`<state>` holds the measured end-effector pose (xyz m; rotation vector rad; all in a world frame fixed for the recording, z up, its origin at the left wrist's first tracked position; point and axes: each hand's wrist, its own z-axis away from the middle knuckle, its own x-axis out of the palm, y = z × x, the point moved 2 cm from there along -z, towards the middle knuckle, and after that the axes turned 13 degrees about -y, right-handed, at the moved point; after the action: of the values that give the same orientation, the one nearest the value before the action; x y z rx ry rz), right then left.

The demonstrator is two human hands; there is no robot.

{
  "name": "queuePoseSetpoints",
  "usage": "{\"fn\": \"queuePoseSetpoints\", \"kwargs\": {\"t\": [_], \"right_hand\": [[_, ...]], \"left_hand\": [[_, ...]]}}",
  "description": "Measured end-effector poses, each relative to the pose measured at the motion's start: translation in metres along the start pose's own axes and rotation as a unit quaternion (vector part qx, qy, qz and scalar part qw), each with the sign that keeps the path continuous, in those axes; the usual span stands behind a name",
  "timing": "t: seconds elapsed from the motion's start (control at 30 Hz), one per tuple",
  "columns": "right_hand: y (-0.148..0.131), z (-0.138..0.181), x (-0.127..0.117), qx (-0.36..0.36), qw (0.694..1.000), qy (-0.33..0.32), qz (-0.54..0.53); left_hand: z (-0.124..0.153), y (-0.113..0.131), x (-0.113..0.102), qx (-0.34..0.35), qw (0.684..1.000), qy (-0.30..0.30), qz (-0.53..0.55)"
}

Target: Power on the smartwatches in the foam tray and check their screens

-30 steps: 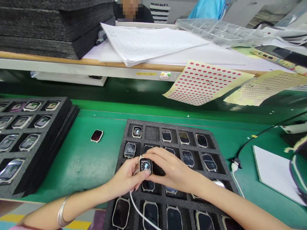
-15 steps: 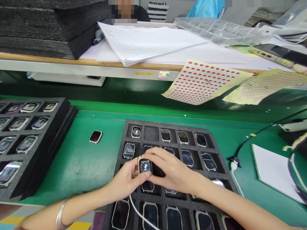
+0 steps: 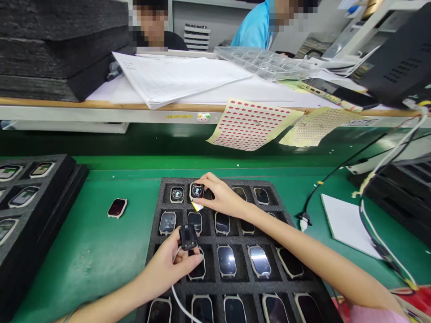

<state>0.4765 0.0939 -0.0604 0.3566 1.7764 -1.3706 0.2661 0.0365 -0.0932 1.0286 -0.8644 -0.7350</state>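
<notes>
My right hand pinches a smartwatch body with a lit dial, over the second slot in the back row of a black foam tray. A small yellow-and-white piece shows just below that watch. My left hand grips a small black charging dock, its white cable trailing toward the front. The dock is above the tray's left part. Beside the held watch, another lit watch lies in the back left slot. Several dark-screened watches fill other slots.
A single watch body lies on the green bench left of the tray. More foam trays with watches are stacked at far left. Cables and a white pad lie right. Papers cover the shelf; two people sit beyond.
The lit watch has come off the dock in my left hand. My right hand has carried it away to the tray's back row. The view has shifted to the right.
</notes>
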Motion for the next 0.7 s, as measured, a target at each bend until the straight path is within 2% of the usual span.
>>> {"fn": "queuePoseSetpoints", "kwargs": {"t": [0.13, 0.2, 0.33, 0.4, 0.57, 0.7], "right_hand": [[-0.005, -0.002, -0.011, 0.004, 0.999, 0.053, 0.004], [-0.005, -0.004, -0.01, 0.004, 0.998, 0.05, 0.029], [-0.003, -0.005, 0.001, 0.006, 0.996, -0.024, 0.082], [-0.005, -0.002, -0.001, 0.003, 0.995, -0.048, 0.086], [-0.01, 0.013, -0.03, 0.034, 0.967, -0.148, 0.205], [-0.003, 0.025, -0.045, 0.064, 0.95, -0.184, 0.245]], "left_hand": [[-0.001, 0.001, 0.001, -0.006, 1.0, 0.01, 0.008], [-0.001, 0.003, 0.002, -0.017, 1.0, 0.013, 0.014], [-0.002, 0.007, 0.003, -0.017, 1.0, 0.013, 0.023], [-0.002, 0.008, 0.004, -0.016, 1.0, 0.008, 0.02], [0.0, 0.009, 0.002, -0.012, 1.0, -0.004, 0.012], [0.0, 0.015, 0.003, -0.017, 0.999, -0.003, 0.039]]}}
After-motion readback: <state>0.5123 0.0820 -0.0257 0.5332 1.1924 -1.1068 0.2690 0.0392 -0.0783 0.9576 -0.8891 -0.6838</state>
